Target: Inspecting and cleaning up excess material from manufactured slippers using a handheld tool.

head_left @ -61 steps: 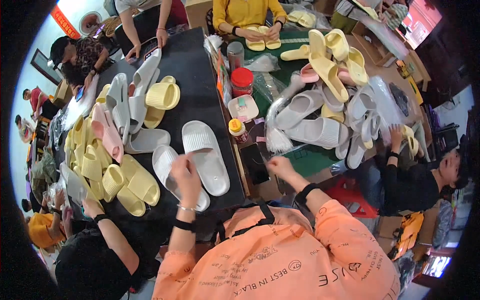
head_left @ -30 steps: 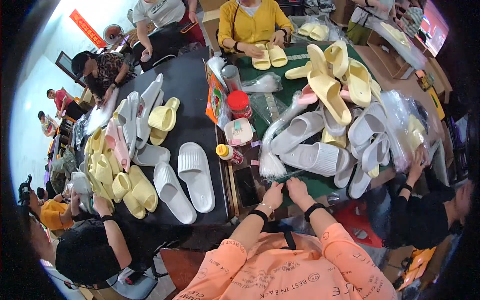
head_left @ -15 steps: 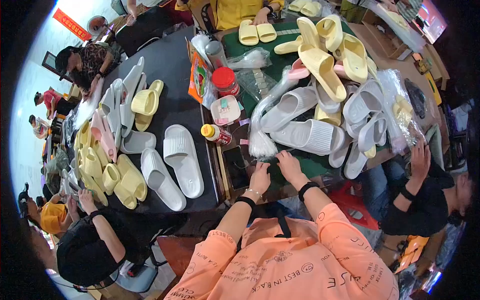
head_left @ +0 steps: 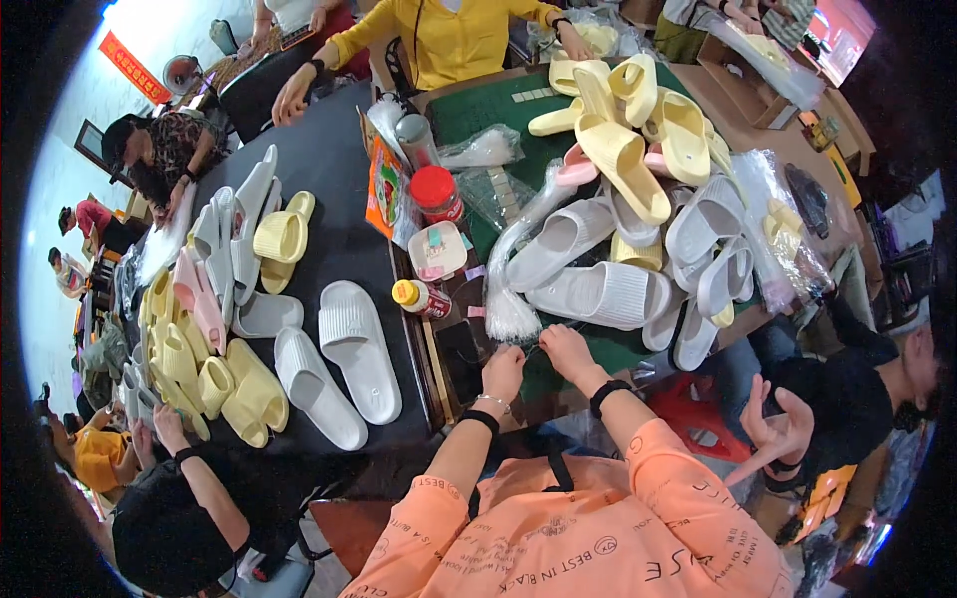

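Both my hands are at the near edge of the green mat point(head_left: 469, 120). My left hand point(head_left: 503, 369) is closed, fingers pinched, beside the loose end of a bundle of thin whitish strands point(head_left: 511, 314). To its right, my right hand point(head_left: 568, 351) is closed too, its fingertips curled toward the left hand. What they pinch is too small to make out; a thin dark line shows between them. Just beyond lies a grey ribbed slipper point(head_left: 603, 296), part of a heap with more grey slippers and several yellow slippers point(head_left: 623, 159).
On the dark table at left lie a grey slipper pair point(head_left: 359, 349) and rows of yellow, pink and grey slippers. A red-lidded jar point(head_left: 436, 194), a small tub point(head_left: 437, 249) and a yellow-capped bottle point(head_left: 419, 297) stand left of the bundle. Co-workers sit around.
My hands have curled and their fingertips have drawn together. The yellow-sleeved person's arms have spread, and the yellow pair before them has left its place. The right-hand neighbour's hand has left the plastic bag.
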A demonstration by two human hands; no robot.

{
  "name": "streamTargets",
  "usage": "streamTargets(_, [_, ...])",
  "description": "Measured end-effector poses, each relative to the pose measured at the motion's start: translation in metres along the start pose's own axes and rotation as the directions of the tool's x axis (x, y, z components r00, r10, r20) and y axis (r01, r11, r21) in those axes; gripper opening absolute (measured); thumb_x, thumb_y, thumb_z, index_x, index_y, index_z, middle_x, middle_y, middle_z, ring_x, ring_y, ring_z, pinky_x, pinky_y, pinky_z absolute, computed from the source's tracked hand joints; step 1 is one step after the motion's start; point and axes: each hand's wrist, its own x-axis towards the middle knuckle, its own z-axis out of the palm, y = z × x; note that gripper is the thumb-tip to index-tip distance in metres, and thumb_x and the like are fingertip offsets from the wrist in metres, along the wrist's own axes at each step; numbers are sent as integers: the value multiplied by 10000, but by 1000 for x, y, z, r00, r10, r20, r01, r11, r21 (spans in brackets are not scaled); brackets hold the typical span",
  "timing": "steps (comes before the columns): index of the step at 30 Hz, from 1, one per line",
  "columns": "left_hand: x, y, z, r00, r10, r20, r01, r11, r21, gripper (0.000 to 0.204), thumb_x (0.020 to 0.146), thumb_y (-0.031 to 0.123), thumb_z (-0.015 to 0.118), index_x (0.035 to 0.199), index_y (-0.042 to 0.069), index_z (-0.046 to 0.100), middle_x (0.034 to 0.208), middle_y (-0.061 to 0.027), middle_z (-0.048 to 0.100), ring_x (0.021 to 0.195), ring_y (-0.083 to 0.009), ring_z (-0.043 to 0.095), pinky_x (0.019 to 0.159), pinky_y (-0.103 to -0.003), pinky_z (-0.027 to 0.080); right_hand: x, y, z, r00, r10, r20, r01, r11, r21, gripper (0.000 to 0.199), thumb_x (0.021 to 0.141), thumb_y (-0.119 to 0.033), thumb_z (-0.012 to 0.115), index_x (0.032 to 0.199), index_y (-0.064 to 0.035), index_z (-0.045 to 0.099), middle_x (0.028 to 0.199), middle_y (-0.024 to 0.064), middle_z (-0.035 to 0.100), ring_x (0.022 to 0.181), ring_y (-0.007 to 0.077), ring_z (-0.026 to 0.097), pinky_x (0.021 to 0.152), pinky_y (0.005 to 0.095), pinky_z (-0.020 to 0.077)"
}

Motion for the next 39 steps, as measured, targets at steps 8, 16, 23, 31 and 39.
streamTargets(8, [4, 8, -2, 999, -36, 40, 37, 999, -20, 138, 779, 165, 545, 789, 47, 616, 772, -157, 608, 738, -332, 589, 645, -400, 471, 5, -3, -11, 999, 20, 31, -21, 1000, 18, 84, 764, -96, 538, 828, -69, 492, 830, 103, 510, 796, 307, 529, 659, 399, 440])
streamTargets(16, [7, 14, -15, 998, 38, 52, -41, 997, 71, 169, 781, 224, 548, 797, 92, 654, 744, -139, 618, 690, -311, 602, 631, -395, 485, -3, 10, -2, 996, -28, 80, 31, 999, -38, 107, 746, -129, 575, 827, -62, 553, 795, 108, 535, 722, 296, 554, 604, 398, 454])
streamTargets(23, [6, 42, -42, 986, 73, -151, -90, 990, -107, 144, 800, 207, 515, 858, 94, 583, 807, -144, 604, 702, -330, 588, 611, -410, 475, -11, 30, -1, 991, 131, 34, -129, 989, -76, 117, 801, -144, 505, 846, -51, 560, 840, 131, 526, 794, 321, 532, 672, 408, 450])
streamTargets(31, [-48, 59, -128, 951, 123, -284, -217, 920, -326, 97, 846, 123, 482, 915, 58, 503, 776, -174, 559, 693, -351, 567, 577, -373, 450, -18, 26, 5, 983, 159, -95, -151, 985, 88, 142, 807, -73, 444, 885, -19, 549, 834, 158, 516, 816, 336, 515, 708, 400, 431])
streamTargets(39, [-86, 48, -206, 799, -294, -525, -240, 644, -727, 139, 906, 105, 406, 786, 39, 434, 601, -24, 424, 498, -91, 417, 469, -222, 360, -28, 26, 8, 992, 47, -119, -64, 988, -138, 197, 772, -18, 452, 944, 21, 539, 915, 162, 512, 855, 342, 503, 731, 401, 425])
